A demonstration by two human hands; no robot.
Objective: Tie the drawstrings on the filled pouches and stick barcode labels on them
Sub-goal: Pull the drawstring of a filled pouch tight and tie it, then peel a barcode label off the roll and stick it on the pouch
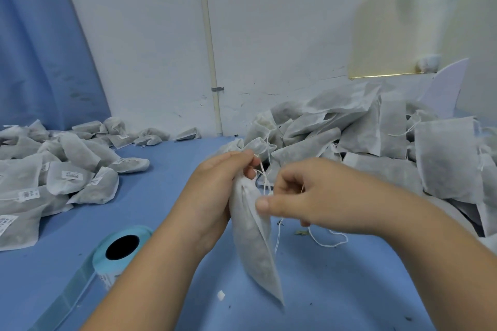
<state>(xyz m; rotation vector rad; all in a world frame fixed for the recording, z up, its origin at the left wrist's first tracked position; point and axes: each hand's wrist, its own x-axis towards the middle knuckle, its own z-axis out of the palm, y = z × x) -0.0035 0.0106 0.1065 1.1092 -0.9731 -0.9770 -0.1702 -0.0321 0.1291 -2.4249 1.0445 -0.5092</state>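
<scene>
At the centre of the frame the left hand point(215, 191) has its fingers curled round the gathered neck of a filled pouch point(255, 244). The pouch hangs tilted with its bottom corner low over the blue table point(166, 169), and whether it touches the table cannot be told. Just right of it, the right hand point(301, 196) has its fingers curled in and pinches the thin white drawstring point(265, 180) close to the neck, while the loose end point(326, 244) trails in a loop below the wrist. The knot looks unfinished, so the main risk is the thin cord slipping out of the pinch, which would slacken the loop and let the mouth reopen. Too hard a pull could snap the string or tear the light fabric. If the left grip loosens, the pouch could drop and spill. The trailing end could snag on the untied pouches point(376, 142) piled at the right of the frame. The label roll point(118, 252) at lower left lies close under the left forearm and could be nudged. Labelled pouches point(67, 177) lie at the left.
</scene>
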